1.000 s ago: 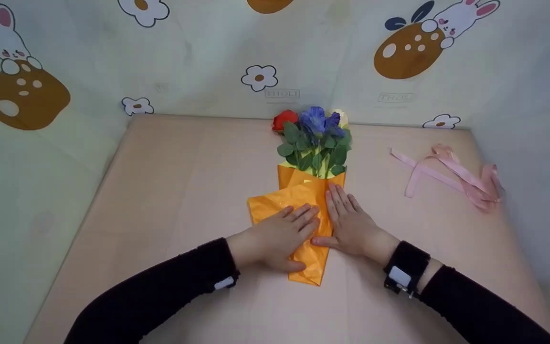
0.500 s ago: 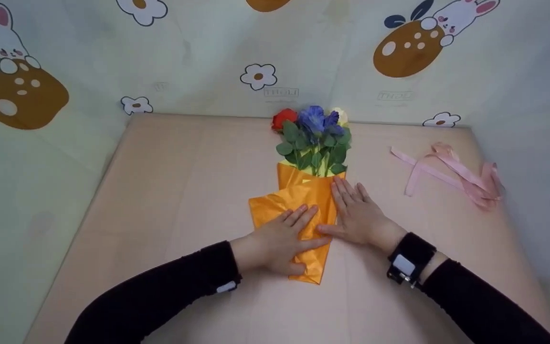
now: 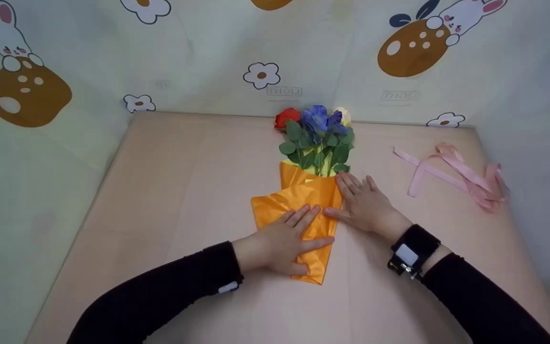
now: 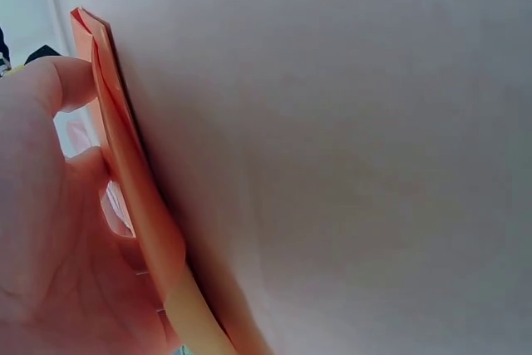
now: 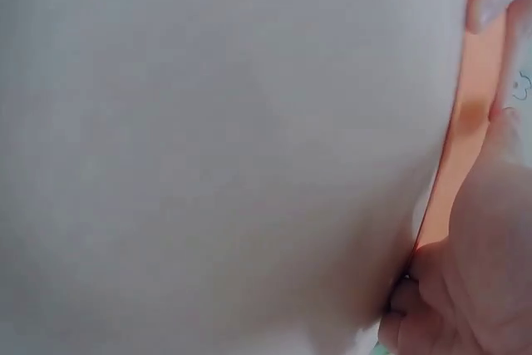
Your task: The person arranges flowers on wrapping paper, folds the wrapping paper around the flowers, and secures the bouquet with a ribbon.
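Observation:
A bouquet lies on the table in the head view, with a red rose (image 3: 287,118), blue flowers (image 3: 314,118), a pale cream flower (image 3: 344,116) and green leaves (image 3: 339,152). Orange wrapping paper (image 3: 315,193) covers its stems, one flap jutting out to the left. My left hand (image 3: 282,241) rests on the paper with fingers spread. Along the paper's upper right edge, my right hand (image 3: 368,205) presses with straight fingers, its thumb on the front. The left wrist view shows the folded paper edge (image 4: 137,164) beside my palm; the right wrist view shows paper (image 5: 474,97) next to my thumb.
Loose pink ribbon (image 3: 466,177) lies in a tangle at the table's right side. The pinkish table (image 3: 174,181) backs onto a pale curtain (image 3: 198,57) printed with rabbits and flowers. The flower heads reach the table's far edge.
My right hand has slid up along the paper's right edge, away from me. My left hand stays on the paper, its fingers now spread wider.

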Tool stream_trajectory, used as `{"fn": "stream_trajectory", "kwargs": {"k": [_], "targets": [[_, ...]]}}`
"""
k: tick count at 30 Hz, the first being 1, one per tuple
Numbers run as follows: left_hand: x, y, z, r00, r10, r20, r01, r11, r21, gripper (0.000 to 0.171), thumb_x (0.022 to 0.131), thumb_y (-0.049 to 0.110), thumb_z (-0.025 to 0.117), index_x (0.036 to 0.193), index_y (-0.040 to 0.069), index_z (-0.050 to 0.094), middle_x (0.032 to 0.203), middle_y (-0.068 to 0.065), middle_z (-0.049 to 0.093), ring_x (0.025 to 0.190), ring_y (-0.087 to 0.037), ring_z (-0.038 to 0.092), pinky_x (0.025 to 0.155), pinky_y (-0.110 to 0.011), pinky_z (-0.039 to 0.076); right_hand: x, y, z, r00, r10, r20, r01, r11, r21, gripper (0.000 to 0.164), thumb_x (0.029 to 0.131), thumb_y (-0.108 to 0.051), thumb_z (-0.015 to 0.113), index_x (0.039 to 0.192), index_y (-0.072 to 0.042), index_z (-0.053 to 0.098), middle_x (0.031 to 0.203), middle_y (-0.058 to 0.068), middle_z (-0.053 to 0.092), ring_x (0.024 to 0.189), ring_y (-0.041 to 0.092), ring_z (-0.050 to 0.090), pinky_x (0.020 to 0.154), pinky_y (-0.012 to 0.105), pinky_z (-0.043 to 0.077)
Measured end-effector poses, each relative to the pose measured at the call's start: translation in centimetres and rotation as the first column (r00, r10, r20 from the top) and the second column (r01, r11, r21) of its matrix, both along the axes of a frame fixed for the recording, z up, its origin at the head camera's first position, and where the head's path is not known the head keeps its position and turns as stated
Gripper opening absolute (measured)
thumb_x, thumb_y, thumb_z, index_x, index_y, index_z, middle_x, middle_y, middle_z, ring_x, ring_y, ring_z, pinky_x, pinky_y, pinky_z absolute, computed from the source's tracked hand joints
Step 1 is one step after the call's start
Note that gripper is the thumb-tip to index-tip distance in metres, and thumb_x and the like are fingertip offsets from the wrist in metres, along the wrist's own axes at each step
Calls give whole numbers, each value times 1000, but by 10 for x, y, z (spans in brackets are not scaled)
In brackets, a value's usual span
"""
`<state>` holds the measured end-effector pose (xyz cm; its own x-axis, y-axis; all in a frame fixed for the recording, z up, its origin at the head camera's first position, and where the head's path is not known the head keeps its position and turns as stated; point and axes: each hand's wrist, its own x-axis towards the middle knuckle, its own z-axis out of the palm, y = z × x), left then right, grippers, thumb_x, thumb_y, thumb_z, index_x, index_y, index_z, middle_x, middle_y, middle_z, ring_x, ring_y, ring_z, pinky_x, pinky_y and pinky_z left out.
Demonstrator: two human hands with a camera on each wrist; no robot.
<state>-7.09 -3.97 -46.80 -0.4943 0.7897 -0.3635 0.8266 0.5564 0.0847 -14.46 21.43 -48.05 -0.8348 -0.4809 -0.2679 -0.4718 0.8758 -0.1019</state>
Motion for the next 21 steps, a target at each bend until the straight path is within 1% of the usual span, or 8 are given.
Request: {"fn": "stream_trajectory", "kwargs": {"k": [4, 7, 10, 14, 16, 18, 21], "targets": [[-1, -1, 0, 1000, 2, 16, -2, 1000, 15, 76, 101, 68, 43, 164, 45, 7, 172, -21, -14, 161, -41, -5, 129, -55, 15, -9, 3, 1, 1000, -8, 5, 8, 999, -37, 96, 101, -73, 37, 165, -5, 17, 172, 16, 16, 159, 36, 21, 124, 67, 15], [-1, 0, 0, 1000, 2, 23, -2, 1000, 12, 77, 101, 68, 43, 164, 45, 5, 172, -21, -15, 161, -41, -6, 129, -55, 14, -15, 6, -2, 1000, -11, -2, 10, 999, -47, 97, 101, -73, 37, 165, -3, 15, 173, 17, 13, 159, 37, 19, 124, 66, 14], [-1, 0, 0, 1000, 3, 23, -3, 1000, 1, 77, 101, 69, 42, 164, 46, 4, 172, -21, -16, 160, -41, -8, 129, -55, 13, -18, 11, -6, 1000, -9, -15, 9, 999, -36, 98, 101, -73, 37, 165, -3, 12, 173, 17, 10, 160, 36, 16, 125, 66, 13], [-1, 0, 0, 1000, 7, 22, -6, 1000, -12, 77, 101, 69, 42, 164, 47, 3, 172, -21, -17, 161, -40, -8, 130, -54, 12, -17, 11, -8, 1000, -7, -15, 7, 999, -32, 98, 101, -72, 38, 165, -3, 9, 173, 17, 6, 160, 37, 13, 124, 67, 11], [-1, 0, -1, 1000, 9, 21, -9, 1000, -13, 78, 101, 70, 42, 164, 47, 2, 172, -21, -17, 161, -40, -8, 130, -54, 12, -16, 10, -9, 1000, -9, -28, 8, 1000, -28, 98, 102, -71, 38, 165, -2, 8, 173, 18, 5, 160, 37, 12, 124, 68, 10], [-1, 0, -2, 1000, 11, 20, -11, 1000, -15, 77, 101, 70, 42, 164, 47, 2, 172, -20, -17, 161, -40, -8, 129, -54, 13, -12, 8, -10, 999, -11, -50, 9, 1000, -27, 96, 103, -69, 39, 165, -2, 9, 173, 18, 5, 160, 38, 12, 124, 68, 10], [-1, 0, -2, 1000, 13, 21, -13, 1000, -16, 77, 101, 70, 41, 164, 47, 2, 172, -20, -17, 161, -40, -8, 129, -54, 12, -3, 4, -9, 996, 1, -92, -4, 1000, -25, 89, 106, -63, 38, 165, -2, 10, 174, 17, 6, 160, 37, 13, 125, 67, 10]]}}
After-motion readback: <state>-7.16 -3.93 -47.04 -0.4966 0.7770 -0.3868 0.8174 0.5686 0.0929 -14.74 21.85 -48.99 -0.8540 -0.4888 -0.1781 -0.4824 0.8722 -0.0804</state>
